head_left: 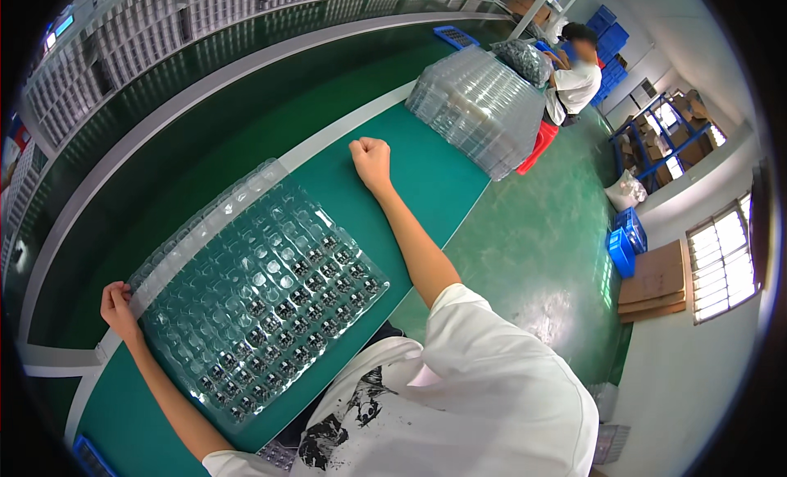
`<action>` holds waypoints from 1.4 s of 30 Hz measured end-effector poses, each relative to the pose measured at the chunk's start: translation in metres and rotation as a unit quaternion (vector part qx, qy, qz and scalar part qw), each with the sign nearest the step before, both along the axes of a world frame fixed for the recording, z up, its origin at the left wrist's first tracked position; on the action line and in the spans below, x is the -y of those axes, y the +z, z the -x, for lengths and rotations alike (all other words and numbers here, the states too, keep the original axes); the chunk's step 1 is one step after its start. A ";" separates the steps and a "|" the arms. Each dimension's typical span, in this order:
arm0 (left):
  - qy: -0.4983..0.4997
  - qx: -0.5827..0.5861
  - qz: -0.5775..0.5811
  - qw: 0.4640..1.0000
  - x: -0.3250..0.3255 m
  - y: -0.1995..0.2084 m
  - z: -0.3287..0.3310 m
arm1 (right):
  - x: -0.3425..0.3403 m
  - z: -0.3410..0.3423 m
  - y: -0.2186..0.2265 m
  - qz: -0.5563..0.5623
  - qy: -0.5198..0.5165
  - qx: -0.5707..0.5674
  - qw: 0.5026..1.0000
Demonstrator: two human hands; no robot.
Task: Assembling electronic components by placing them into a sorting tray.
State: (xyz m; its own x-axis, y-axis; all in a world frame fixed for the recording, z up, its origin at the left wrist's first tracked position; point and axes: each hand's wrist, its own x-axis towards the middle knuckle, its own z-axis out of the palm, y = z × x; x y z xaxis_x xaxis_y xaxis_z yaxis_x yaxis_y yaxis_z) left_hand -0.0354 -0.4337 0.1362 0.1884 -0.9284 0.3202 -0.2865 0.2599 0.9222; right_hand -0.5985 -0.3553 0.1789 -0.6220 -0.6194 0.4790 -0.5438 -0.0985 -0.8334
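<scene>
A clear plastic blister tray [197, 288] lies on the green work surface in front of me, its far side over the grey rail. Small black-and-silver parts [285, 339] fill several rows of pockets on its near side; the far pockets look unfilled. My left hand [120, 311] is closed, with curled fingers beside the tray's left far corner. Whether it grips the edge there is not clear. My right hand [372, 161] makes a fist above the green surface, beyond the tray's right end and apart from it. Anything inside that fist is hidden.
A tall stack of clear trays [484, 108] stands on the right end of the bench. A dark green conveyor belt [270, 92] runs behind the grey rail [316, 145]. Another person [576, 79] sits beyond the stack. Blue bins [623, 243] stand near the right wall.
</scene>
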 end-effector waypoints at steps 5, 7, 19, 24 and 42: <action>0.008 -0.010 0.019 1.000 -0.003 0.008 0.012 | 0.012 -0.002 -0.006 -0.017 0.003 -0.100 0.995; 0.013 0.044 0.011 0.999 -0.005 0.020 0.031 | 0.022 0.002 -0.003 -0.093 0.003 -0.197 0.976; 0.114 0.094 0.106 0.983 -0.029 0.033 0.046 | 0.080 -0.011 -0.010 -0.040 0.233 -0.321 0.917; 0.139 0.203 0.121 0.962 -0.036 0.040 0.043 | 0.088 -0.003 -0.021 -0.071 0.250 -0.271 0.927; 0.177 0.343 0.156 0.909 -0.045 0.035 0.028 | 0.106 0.008 -0.038 -0.056 0.255 -0.290 0.921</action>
State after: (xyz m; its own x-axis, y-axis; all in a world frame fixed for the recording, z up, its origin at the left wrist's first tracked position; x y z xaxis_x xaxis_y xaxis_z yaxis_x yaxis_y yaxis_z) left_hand -0.0636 -0.3884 0.1713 0.1139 -0.6925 0.7124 -0.8830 0.2581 0.3921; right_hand -0.6066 -0.4613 0.1406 0.1043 -0.8262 0.5536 -0.8077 -0.3952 -0.4376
